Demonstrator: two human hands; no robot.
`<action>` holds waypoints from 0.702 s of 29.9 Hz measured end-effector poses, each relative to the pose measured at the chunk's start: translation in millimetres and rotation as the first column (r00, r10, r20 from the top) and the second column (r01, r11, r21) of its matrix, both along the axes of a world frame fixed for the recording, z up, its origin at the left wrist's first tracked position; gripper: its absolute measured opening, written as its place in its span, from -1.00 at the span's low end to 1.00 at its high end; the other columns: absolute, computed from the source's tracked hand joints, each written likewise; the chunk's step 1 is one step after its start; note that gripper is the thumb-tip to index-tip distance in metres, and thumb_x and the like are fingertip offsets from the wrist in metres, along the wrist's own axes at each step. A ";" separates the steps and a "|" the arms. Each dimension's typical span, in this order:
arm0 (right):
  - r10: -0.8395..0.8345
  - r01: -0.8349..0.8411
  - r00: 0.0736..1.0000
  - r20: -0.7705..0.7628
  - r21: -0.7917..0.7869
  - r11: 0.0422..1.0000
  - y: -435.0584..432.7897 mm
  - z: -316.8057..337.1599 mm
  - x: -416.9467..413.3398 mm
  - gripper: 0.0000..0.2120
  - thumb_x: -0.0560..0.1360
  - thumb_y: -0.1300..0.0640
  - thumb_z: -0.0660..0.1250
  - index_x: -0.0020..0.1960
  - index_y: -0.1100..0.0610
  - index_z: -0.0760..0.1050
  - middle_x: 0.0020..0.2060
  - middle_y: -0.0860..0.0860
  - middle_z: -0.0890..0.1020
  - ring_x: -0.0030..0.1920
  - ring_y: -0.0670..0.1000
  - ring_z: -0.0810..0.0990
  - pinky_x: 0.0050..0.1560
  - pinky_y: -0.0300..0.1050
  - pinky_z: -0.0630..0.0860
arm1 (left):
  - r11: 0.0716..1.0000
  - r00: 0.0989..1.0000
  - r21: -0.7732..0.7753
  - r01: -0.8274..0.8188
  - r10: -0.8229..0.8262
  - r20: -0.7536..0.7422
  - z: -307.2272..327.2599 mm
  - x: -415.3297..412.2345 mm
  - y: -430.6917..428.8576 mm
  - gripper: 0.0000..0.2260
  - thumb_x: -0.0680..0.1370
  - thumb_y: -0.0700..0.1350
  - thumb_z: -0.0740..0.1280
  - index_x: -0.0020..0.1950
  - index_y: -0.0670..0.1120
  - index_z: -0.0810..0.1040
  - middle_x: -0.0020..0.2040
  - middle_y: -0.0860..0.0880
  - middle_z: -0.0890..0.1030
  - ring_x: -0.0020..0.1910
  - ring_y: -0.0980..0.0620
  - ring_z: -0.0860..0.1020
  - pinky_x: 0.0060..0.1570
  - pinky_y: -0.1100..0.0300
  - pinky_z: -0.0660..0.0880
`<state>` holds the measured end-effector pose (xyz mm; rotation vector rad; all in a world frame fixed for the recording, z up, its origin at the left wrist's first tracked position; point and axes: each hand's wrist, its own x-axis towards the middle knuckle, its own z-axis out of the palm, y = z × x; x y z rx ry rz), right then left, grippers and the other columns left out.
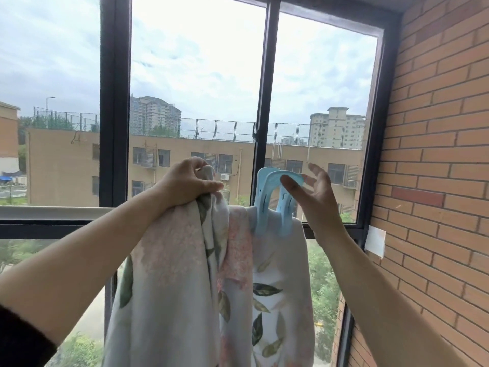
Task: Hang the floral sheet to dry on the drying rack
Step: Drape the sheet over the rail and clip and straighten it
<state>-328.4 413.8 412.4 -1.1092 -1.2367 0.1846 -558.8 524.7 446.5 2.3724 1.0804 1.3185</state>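
The floral sheet, pale with pink blossoms and green leaves, hangs in folds in front of the window. My left hand is closed around a bunched upper edge of the sheet, holding it up. A large light-blue clothes peg clamps the sheet's right part over a rail that the cloth hides. My right hand is beside the peg's top with fingers spread; the thumb touches the peg's handle. The grey rail of the rack runs off to the left.
A black-framed window fills the view, with buildings and trees outside. A brick wall stands close on the right, with a white plate fixed to it near the window frame.
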 end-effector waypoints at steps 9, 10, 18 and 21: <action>-0.351 0.344 0.936 -0.001 0.208 0.916 -61.7 -38.5 -52.2 -0.60 0.48 0.03 0.40 0.26 0.06 0.38 0.16 -0.05 0.50 0.06 -0.07 0.53 -0.04 -0.45 0.46 | 0.985 0.990 0.173 -0.011 -0.014 0.141 -37.5 -61.8 -82.8 -0.51 0.32 -0.04 0.55 0.18 0.01 0.47 -0.10 0.10 0.57 -0.23 0.23 0.52 -0.34 0.37 0.42; -0.347 0.338 0.938 0.011 0.199 0.920 -65.9 -42.8 -60.0 -0.66 0.49 0.08 0.39 0.22 0.05 0.40 0.13 -0.06 0.51 0.01 -0.12 0.55 -0.13 -0.53 0.42 | 0.988 0.987 0.156 -0.003 -0.023 0.162 -45.7 -69.2 -88.9 -0.49 0.32 -0.04 0.55 0.20 0.01 0.45 -0.10 0.11 0.58 -0.22 0.22 0.54 -0.34 0.37 0.44; -0.137 0.148 0.972 0.190 -0.046 0.988 -84.4 -67.0 -108.2 -0.83 0.50 0.11 0.37 0.07 -0.02 0.47 -0.11 -0.17 0.58 -0.09 -0.25 0.56 -0.19 -0.42 0.44 | 0.997 0.991 0.030 -0.066 0.062 0.120 -79.8 -111.1 -125.0 -0.70 0.28 0.01 0.57 -0.27 -0.03 0.46 -0.35 0.08 0.50 -0.39 0.15 0.45 -0.44 0.41 0.32; -0.072 0.104 0.968 0.239 -0.126 0.987 -87.2 -71.5 -117.7 -0.78 0.50 0.08 0.38 0.12 -0.01 0.45 -0.09 -0.16 0.56 -0.06 -0.21 0.55 -0.16 -0.38 0.48 | 0.960 0.999 -0.278 -0.010 0.000 -0.038 -81.8 -125.9 -143.7 -0.65 0.11 0.09 0.63 -0.33 -0.04 0.56 -0.42 0.07 0.60 -0.43 0.17 0.56 -0.43 0.43 0.41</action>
